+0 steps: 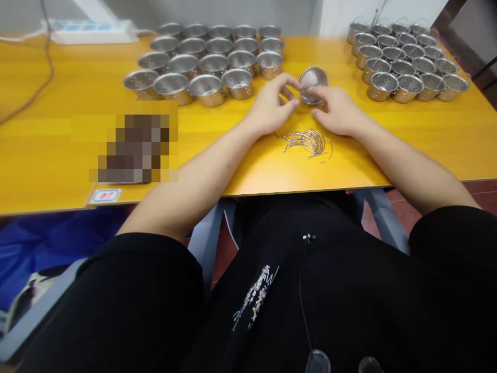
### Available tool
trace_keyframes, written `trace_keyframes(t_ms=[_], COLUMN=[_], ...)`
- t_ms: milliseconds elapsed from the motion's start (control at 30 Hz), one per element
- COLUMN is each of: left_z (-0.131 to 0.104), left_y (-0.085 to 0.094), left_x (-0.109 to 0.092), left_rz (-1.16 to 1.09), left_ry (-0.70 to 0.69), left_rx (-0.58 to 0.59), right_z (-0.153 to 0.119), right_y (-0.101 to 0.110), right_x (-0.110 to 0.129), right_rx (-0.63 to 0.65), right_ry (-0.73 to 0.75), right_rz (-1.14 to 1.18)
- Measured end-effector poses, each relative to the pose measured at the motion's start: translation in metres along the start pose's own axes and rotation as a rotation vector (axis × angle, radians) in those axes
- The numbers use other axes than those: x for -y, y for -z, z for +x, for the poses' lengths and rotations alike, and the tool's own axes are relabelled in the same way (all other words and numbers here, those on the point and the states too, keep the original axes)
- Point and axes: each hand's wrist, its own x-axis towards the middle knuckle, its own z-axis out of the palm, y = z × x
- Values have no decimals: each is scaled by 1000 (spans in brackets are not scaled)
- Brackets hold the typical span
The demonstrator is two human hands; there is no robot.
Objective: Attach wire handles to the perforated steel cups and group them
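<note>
A metal cup (313, 76) sits between the person's two hands, its open mouth tipped toward the person; whether it rests on the yellow surface (217, 155) or is lifted cannot be told. Just left of the cup is the left grip (272, 106), its index fingertip at the rim and its thumb apart below, with a narrow gap between them. On the cup's right is the right grip (337, 108), fingers reaching over the near side and thumb just below; whether either grip has closed firmly on the metal cannot be told. Nearer the person than the cup lies a loose bunch of curved wires (308, 142). Well to the cup's left stand rows of perforated cups (205, 90); well to its right stands another group (407, 88), with thin wires rising over several rims.
</note>
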Motion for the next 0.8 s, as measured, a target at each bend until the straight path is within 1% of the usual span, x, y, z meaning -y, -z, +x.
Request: trace_keyframes(t_ms=[100,167,233,300,400,500,567,633,700,733,800], left_z=[1,2,3,3,1,-1,-1,-1,-2,-2,-3], left_y=[1,0,0,-1,0,1,1,1,1,0,0], left_x=[-1,0,2,3,2,2,2,1,0,-1,-3], left_rz=[18,19,32,63,84,67,63,64,64,64,67], left_ry=[1,-20,-22,13,60,66,78,85,86,85,88], left_rx=[7,13,21,30,47,55,60,57,47,43,41], right_z=[-2,-3,-3,-1,5,10,12,12,10,9,8], right_y=[3,4,4,4,5,9,14,18,21,21,17], right_x=[7,8,7,4,-9,-30,-44,-52,-52,-49,-41], right_rx=[-23,-39,-50,-64,-109,-193,-244,-305,-356,-360,-313], right_ry=[-38,-36,-18,-17,-77,-135,-146,-143,-146,-153,-145], right_rz=[11,35,70,95,91,27,-49,-111,-131,-118,-59])
